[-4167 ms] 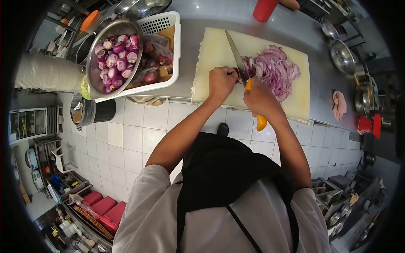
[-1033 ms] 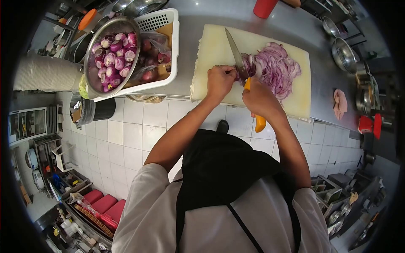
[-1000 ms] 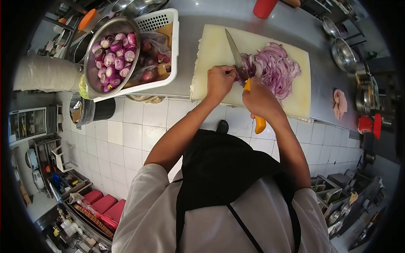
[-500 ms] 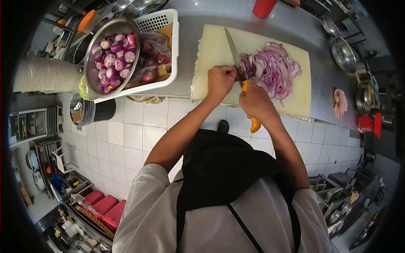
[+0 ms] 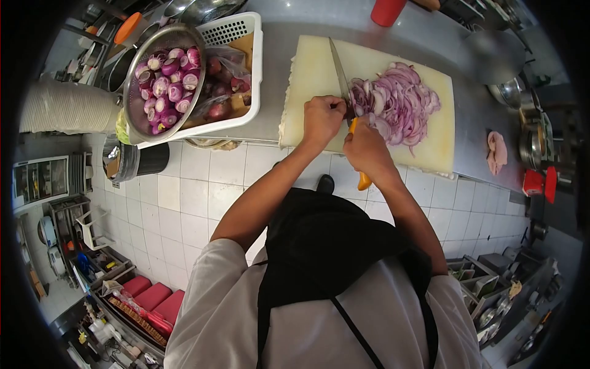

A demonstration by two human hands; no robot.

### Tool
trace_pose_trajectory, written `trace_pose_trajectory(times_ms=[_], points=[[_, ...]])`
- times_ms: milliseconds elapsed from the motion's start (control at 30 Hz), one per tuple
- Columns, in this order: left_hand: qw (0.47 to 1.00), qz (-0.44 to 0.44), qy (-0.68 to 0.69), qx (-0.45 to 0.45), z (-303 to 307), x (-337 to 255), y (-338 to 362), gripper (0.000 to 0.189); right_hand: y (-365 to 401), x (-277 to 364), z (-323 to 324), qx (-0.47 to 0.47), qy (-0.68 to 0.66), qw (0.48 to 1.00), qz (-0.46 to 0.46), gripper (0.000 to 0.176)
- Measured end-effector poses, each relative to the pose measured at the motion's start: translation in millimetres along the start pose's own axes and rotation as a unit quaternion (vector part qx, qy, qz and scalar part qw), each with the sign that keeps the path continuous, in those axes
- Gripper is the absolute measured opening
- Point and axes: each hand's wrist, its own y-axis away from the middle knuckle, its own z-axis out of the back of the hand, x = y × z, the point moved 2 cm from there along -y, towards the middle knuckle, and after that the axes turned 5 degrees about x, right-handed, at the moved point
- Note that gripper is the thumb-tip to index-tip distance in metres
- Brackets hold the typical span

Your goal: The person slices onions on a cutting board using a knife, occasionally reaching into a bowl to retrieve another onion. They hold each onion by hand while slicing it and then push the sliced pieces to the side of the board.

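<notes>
A long knife (image 5: 338, 66) with a yellow handle is in my right hand (image 5: 369, 147), its fingers wrapped round the grip. The blade points away across a pale cutting board (image 5: 309, 64). Just left of the blade, my left hand (image 5: 323, 122) has its fingertips pinched together, close against the steel. Whatever is in that pinch is mostly hidden; only a dark bit shows there. Sliced red onion (image 5: 402, 104) lies in a heap right of the knife, with some slices against the blade.
Peeled red onions fill a metal colander (image 5: 130, 101), resting on a white plastic basket (image 5: 257, 67) with more onions inside. A red container (image 5: 387, 11) stands beyond the board. A pink cloth (image 5: 496, 152) and metal bowls (image 5: 509, 93) are at right.
My right hand and the knife handle have shifted slightly left. My left hand stays almost in place. At the right, a blurred dark round shape has appeared over the bowls.
</notes>
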Motion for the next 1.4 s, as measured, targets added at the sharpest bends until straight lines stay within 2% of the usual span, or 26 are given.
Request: trace_pose_trajectory(times_ms=[33,133,233,333,433,500,567,667,700,733,767,800,867,967,1000,1100,1167,1233,1267,1300,1333,1400], points=[[1.0,0.002,0.003,0.0,-1.1,1.4,0.1,0.017,-1.4,0.7,-0.9,-0.011,0.018,1.0,0.008,0.038],[1.0,-0.005,-0.009,-0.01,-3.7,0.4,0.7,0.016,-7.0,9.2,18.3,0.078,-0.114,0.987,-0.088,0.037],[0.99,-0.104,-0.096,-0.005,-12.2,12.8,-4.3,0.016,-22.2,-22.5,17.5,-0.019,-0.076,0.997,-0.013,0.033],[0.992,-0.114,-0.053,-0.012,-14.2,9.2,5.8,0.019,-13.6,-24.8,29.9,-0.077,-0.066,0.994,0.04,0.029],[0.988,-0.134,-0.061,-0.037,20.6,-19.6,35.5,0.021,4.9,-10.9,29.5,-0.073,-0.081,0.993,0.055,0.029],[0.988,-0.136,-0.059,-0.042,48.9,-48.8,44.9,0.023,26.1,17.6,26.8,0.016,-0.133,0.991,-0.027,0.027],[0.989,-0.135,-0.039,-0.037,86.0,-65.9,56.6,0.024,16.9,-11.4,-5.3,0.019,-0.083,0.996,0.008,0.026],[0.953,-0.228,-0.101,-0.174,157.8,-58.1,41.4,0.028,14.7,-35.0,-25.6,0.001,-0.083,0.996,0.014,0.028],[0.957,-0.176,-0.104,-0.205,187.1,-51.4,30.7,0.029,12.9,-43.3,-28.5,-0.008,-0.08,0.997,0.014,0.028],[0.918,-0.209,-0.189,-0.278,217.6,-52.2,23.2,0.03,10.3,-55.7,-26.9,-0.019,-0.074,0.997,0.009,0.028],[0.899,-0.183,-0.219,-0.333,247.4,-49.6,14.1,0.032,9.7,-57.3,-20.6,-0.026,-0.073,0.997,-0.001,0.029],[0.886,-0.195,-0.227,-0.353,276.1,-43.7,6.0,0.034,8.9,-58.7,-14.4,-0.032,-0.072,0.997,-0.011,0.029],[0.838,-0.133,-0.339,-0.406,325.5,-25.7,-15.8,0.046,9.0,-58.8,-1.6,-0.028,-0.059,0.998,-0.023,0.029],[0.804,-0.204,-0.418,-0.372,357.9,-20.3,-45.5,0.051,6.3,-61.8,3.0,-0.025,-0.047,0.998,-0.024,0.03],[0.803,-0.194,-0.456,-0.332,371.4,-13.9,-64.8,0.058,8.3,-59.6,3.1,-0.028,-0.045,0.998,-0.023,0.029],[0.783,-0.13,-0.573,-0.205,395.4,-8.7,-108.1,0.061,10.9,-58.5,2.4,-0.034,-0.053,0.998,-0.008,0.029],[0.797,-0.05,-0.598,-0.075,418.0,2.9,-136.0,0.062,8.4,-61.8,-0.4,-0.042,-0.048,0.998,0.017,0.029],[0.801,-0.111,-0.587,-0.036,428.4,11.5,-144.7,0.058,10.0,-64.8,0.0,-0.052,-0.045,0.997,0.023,0.029],[0.799,-0.085,-0.594,-0.05,425.8,8.6,-145.0,0.057,11.1,-63.8,0.8,-0.053,-0.053,0.997,0.017,0.029],[0.79,-0.153,-0.592,-0.045,439.4,26.4,-160.4,0.055,12.3,-63.0,2.0,-0.055,-0.062,0.996,0.011,0.028],[0.778,-0.15,-0.605,-0.075,438.9,26.9,-161.1,0.053,12.3,-59.7,4.2,-0.072,-0.055,0.995,0.028,0.029],[0.806,-0.13,-0.573,-0.066,446.4,29.1,-163.5,0.051,18.5,-55.9,4.2,-0.087,-0.044,0.994,0.045,0.029]])
